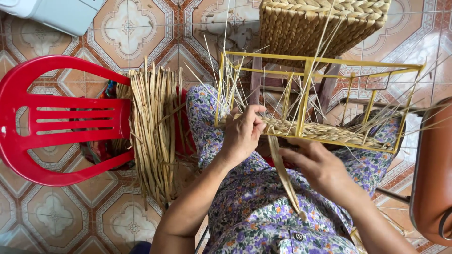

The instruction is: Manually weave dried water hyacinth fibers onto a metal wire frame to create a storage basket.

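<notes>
A yellow wire frame (308,63) rests on my lap, with a band of woven straw (325,132) along its near side. My left hand (243,133) grips the woven band at the frame's left end, fingers curled over it. My right hand (316,165) sits just below the frame's middle, fingers closed on a flat straw strand (284,175) that hangs down over my floral dress. Thin loose straw ends stick up through the frame.
A bundle of dry straw (153,131) lies across a red plastic chair (47,120) to my left. A finished woven basket (320,26) stands beyond the frame. A brown object (433,178) is at the right edge. Patterned tiles cover the floor.
</notes>
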